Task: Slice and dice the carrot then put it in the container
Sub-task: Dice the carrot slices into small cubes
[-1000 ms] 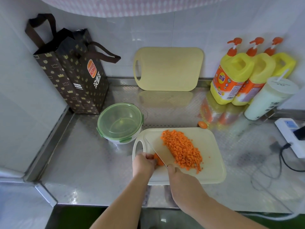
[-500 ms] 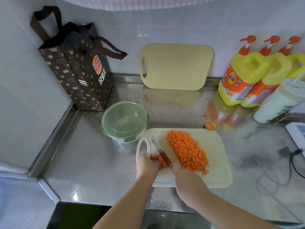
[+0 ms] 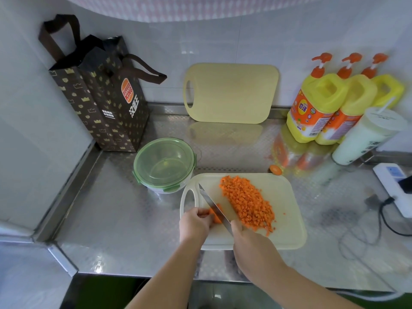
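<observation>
A pale cutting board [image 3: 287, 219] lies flat on the steel counter. On it is a long heap of diced carrot [image 3: 247, 202]. My left hand [image 3: 194, 224] pins a small carrot piece [image 3: 215, 216] at the board's left side. My right hand [image 3: 252, 244] grips a knife [image 3: 211, 202], whose blade rests on that piece and points away towards the far left. A round container [image 3: 163, 165] with a green lid on it stands just beyond the board's left corner.
A carrot end [image 3: 275, 169] lies on the counter behind the board. A second cutting board [image 3: 230, 93] leans on the back wall. A brown paper bag [image 3: 100, 92] stands far left; detergent bottles [image 3: 318, 105], a white cup [image 3: 367, 136] and a power strip [image 3: 394, 184] are on the right.
The knife blade has shifted slightly along the carrot piece while both hands stay in place. The camera view has drifted a little.
</observation>
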`<action>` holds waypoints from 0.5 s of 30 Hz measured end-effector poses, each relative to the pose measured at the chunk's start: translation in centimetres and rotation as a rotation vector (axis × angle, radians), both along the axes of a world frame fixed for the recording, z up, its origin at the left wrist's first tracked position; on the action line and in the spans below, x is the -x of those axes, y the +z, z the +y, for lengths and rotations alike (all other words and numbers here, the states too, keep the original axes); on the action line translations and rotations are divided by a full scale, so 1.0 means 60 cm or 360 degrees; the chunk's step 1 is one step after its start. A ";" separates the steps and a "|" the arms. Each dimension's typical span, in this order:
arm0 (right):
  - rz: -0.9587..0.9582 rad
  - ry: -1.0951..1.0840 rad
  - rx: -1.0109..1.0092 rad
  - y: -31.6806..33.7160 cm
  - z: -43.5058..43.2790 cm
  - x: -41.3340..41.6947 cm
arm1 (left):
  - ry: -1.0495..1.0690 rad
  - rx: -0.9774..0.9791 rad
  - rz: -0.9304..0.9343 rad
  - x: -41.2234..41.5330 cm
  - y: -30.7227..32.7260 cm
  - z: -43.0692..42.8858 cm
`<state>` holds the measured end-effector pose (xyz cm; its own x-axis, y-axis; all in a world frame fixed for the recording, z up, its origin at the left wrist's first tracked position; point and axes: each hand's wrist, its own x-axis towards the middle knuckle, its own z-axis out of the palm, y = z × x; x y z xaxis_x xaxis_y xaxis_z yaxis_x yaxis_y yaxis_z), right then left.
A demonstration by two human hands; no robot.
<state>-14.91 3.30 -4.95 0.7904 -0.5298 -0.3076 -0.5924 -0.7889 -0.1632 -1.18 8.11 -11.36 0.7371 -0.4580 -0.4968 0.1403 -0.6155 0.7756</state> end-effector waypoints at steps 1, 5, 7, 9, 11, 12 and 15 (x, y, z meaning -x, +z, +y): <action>0.0021 -0.0002 -0.0046 0.001 0.001 0.000 | 0.0011 0.0000 0.0006 0.000 0.000 0.000; -0.0029 -0.0023 -0.0085 -0.003 0.001 0.001 | 0.0054 0.0002 0.0019 0.002 0.000 0.000; -0.0028 -0.0007 -0.0101 -0.005 0.002 0.001 | 0.0061 -0.0003 0.0016 0.003 0.000 -0.002; -0.0022 0.0001 -0.0116 -0.007 0.001 0.000 | 0.0062 -0.0016 0.0023 0.003 0.001 -0.003; -0.0001 0.0007 -0.0119 -0.014 0.001 -0.001 | 0.0059 -0.0036 0.0027 0.002 0.000 -0.005; -0.0015 0.0005 -0.0111 -0.020 0.000 -0.002 | 0.0059 -0.0043 0.0032 0.001 0.000 -0.006; -0.0037 -0.0067 -0.0141 -0.036 -0.002 -0.011 | 0.0051 -0.0071 0.0038 -0.001 0.002 -0.008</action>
